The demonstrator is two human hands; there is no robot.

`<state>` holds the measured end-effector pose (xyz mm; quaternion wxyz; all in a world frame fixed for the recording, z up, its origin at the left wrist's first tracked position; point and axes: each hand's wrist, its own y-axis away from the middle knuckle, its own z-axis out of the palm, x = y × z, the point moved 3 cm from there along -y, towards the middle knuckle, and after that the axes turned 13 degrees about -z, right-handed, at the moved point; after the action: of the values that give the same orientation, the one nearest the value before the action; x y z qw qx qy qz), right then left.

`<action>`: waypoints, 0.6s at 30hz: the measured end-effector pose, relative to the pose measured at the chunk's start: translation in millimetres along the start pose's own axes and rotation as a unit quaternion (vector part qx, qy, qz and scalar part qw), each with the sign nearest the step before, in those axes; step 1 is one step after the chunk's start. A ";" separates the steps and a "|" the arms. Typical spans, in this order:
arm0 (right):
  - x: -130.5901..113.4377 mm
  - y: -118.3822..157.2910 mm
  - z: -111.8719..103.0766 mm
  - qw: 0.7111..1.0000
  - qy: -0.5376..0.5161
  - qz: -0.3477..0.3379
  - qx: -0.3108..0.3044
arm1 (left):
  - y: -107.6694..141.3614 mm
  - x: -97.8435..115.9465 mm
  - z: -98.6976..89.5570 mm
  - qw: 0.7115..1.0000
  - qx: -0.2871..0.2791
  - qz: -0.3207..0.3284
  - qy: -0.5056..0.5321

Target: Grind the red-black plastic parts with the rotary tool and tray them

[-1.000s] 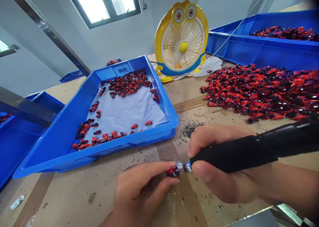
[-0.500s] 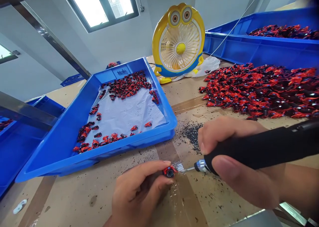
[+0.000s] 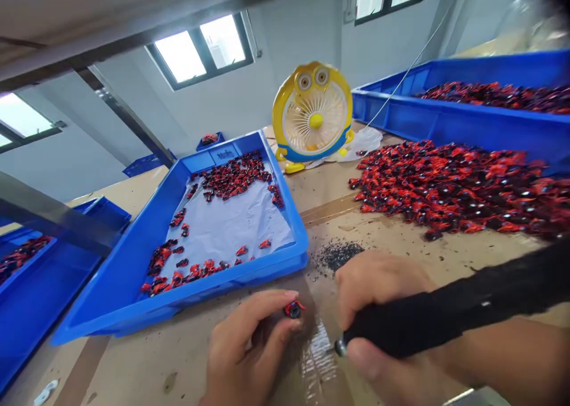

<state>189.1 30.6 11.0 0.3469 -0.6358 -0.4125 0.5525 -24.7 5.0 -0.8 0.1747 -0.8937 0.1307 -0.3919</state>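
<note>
Between the thumb and fingertips of my left hand (image 3: 252, 341) sits a small red-and-black plastic part (image 3: 294, 309), its round dark opening facing me. My right hand (image 3: 378, 281) is wrapped round a thick black handheld rotary tool (image 3: 423, 320) with a metal collar at its front. The tool's tip points down and left, to the right of the small part and apart from it; its thin bit is hard to make out. Beyond my hands, a blue tray (image 3: 299, 249) holds similar parts on a white sheet.
A heap of red-and-black parts (image 3: 445, 186) covers the right of the table, before a large blue bin (image 3: 467, 120). Dark shavings (image 3: 338, 254) lie beyond my right hand. A yellow fan (image 3: 315, 121) stands at the back. Metal posts (image 3: 53, 213) rise at left; another blue bin (image 3: 66, 287) is there.
The camera view has tilted up. The tool's tip has swung downward, away from the small part, and now points lower. My left hand still pinches the part.
</note>
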 end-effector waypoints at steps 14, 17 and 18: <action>68.4 24.4 34.7 0.981 -0.005 -0.126 -0.148 | -89.7 95.0 -41.1 0.986 0.136 0.097 0.028; 82.5 32.6 39.6 0.975 -0.019 -0.138 -0.174 | -82.6 106.9 -52.4 0.979 0.153 0.115 0.063; 85.3 36.2 37.2 0.973 -0.017 -0.135 -0.184 | -81.3 110.3 -54.9 0.978 0.154 0.119 0.069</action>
<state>161.6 92.4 -62.5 0.2881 -0.6174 -0.5954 0.4258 14.8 26.1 139.8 0.3461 -0.8048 0.1857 -0.4449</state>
